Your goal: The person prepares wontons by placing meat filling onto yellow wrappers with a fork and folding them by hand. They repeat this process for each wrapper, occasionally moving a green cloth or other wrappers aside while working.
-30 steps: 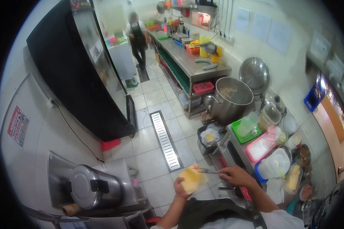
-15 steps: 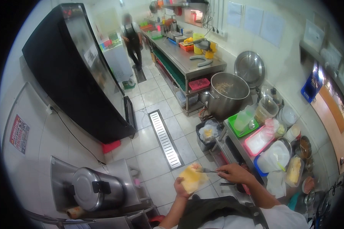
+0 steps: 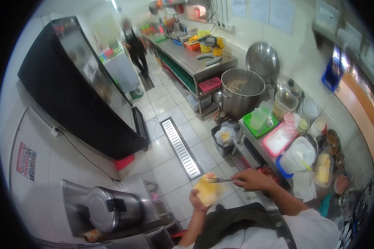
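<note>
My left hand (image 3: 198,200) grips a thin, flat yellow piece (image 3: 207,191) by its left edge, holding it up in front of my apron. Whether it is food or a coated wrapper I cannot make out. Between the fingers of my right hand (image 3: 255,181) is a metal fork (image 3: 222,180), held level with its tines pointing left. The tines overlap the upper part of the yellow piece; whether they press into it is not clear.
To the right, a steel counter holds a pink tray (image 3: 280,139), a green tray (image 3: 259,124) and a tub with yellow contents (image 3: 322,168). Beyond stands a large pot (image 3: 243,93). A lidded steel pot (image 3: 112,209) is at lower left. Another person (image 3: 135,45) stands in the aisle.
The camera view has turned slightly, shifting the far kitchen leftward. The fork has moved a little toward the top of the yellow piece. Both hands keep their holds.
</note>
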A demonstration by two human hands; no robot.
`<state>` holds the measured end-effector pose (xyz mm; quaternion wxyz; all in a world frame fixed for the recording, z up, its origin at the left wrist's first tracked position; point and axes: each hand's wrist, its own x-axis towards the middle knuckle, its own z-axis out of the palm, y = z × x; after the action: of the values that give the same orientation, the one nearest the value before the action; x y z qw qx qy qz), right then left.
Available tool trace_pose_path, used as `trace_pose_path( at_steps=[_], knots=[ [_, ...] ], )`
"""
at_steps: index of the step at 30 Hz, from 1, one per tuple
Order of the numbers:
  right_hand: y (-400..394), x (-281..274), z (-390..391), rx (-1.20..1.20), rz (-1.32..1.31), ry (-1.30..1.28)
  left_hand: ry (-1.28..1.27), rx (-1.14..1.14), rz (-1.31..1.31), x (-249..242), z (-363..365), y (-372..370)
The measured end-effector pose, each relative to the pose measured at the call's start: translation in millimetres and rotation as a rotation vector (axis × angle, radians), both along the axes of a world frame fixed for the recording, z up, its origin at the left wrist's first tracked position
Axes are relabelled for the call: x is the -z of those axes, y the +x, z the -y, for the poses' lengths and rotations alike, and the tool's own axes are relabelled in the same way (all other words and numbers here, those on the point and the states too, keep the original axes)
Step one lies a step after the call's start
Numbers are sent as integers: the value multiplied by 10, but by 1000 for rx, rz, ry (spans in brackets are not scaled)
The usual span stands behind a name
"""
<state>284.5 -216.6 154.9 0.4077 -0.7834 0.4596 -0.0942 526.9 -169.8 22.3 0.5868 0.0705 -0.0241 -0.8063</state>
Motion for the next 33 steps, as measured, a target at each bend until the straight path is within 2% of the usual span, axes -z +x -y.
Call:
trace_pose_path(
  at_steps=[16, 27, 28, 29, 30, 32, 33],
  knots=[
    [-274, -166, -130, 53, -8, 82, 26, 16, 9, -42, -68, -315],
    [-610, -97, -275, 78, -13, -7, -2, 101, -12, -86, 21, -585],
    [-682, -111, -290, 69, -3, -19, -6, 113, 19, -46, 14, -642],
    [-787, -108, -313, 90, 1, -21, -33, 155, -95, 62, 13, -683],
    [-896, -18, -335, 112, 28, -63, -27, 168, -102, 178, 47, -718],
    [-1182, 65, -436, 137, -20, -242, 80, 277, -190, 440, 152, -860],
    [-1323, 42, -548, 199, 38, -215, 81, 342, -231, 420, 169, -971]
  ],
)
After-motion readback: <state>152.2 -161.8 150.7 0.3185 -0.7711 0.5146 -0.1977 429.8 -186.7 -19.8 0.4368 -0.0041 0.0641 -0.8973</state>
